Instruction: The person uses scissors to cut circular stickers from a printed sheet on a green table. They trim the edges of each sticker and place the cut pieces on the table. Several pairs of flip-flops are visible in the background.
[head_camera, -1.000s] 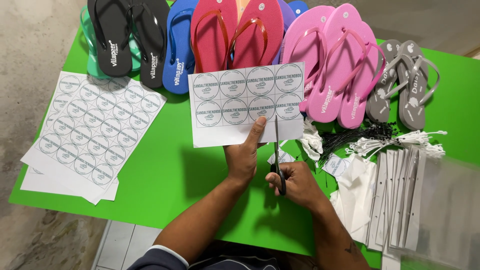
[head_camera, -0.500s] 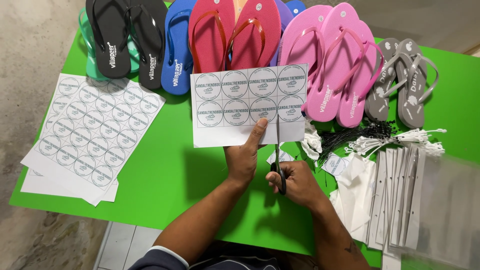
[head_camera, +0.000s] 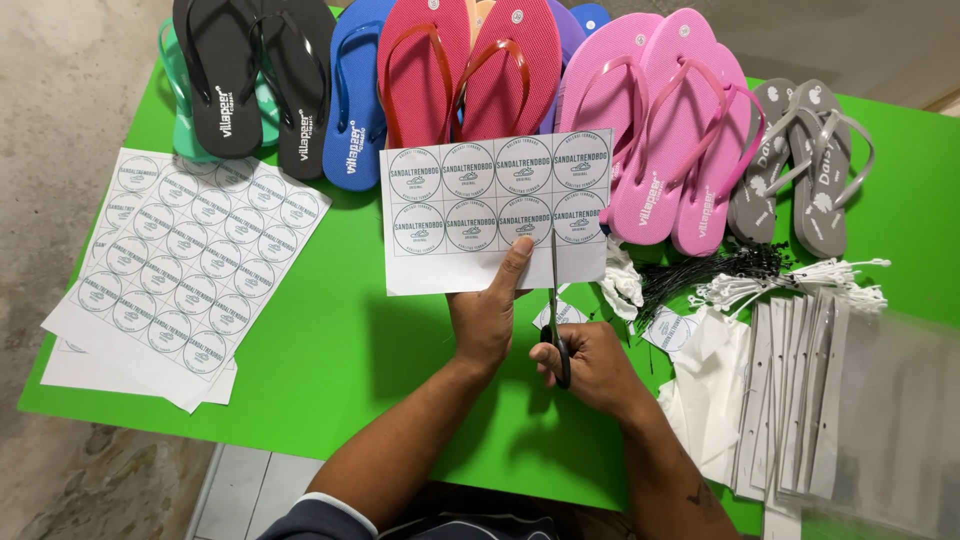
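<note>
My left hand (head_camera: 487, 312) holds up a white sheet of round printed labels (head_camera: 470, 215) by its lower edge, thumb on the front. My right hand (head_camera: 590, 362) grips a pair of scissors (head_camera: 556, 300) whose blades point upward into the sheet's lower right part, between label columns. Both hands are over the green table (head_camera: 330, 370), near its front edge.
Stacked full label sheets (head_camera: 180, 265) lie at left. Flip-flops line the back: black (head_camera: 255, 80), blue (head_camera: 355, 100), red (head_camera: 470, 70), pink (head_camera: 665, 120), grey (head_camera: 800, 165). Cut round labels (head_camera: 668, 328), black and white string ties (head_camera: 760, 275) and clear bags with card strips (head_camera: 830, 400) lie at right.
The sheet has shifted slightly and the scissors have advanced a little further up into it. Both hands stay in about the same place.
</note>
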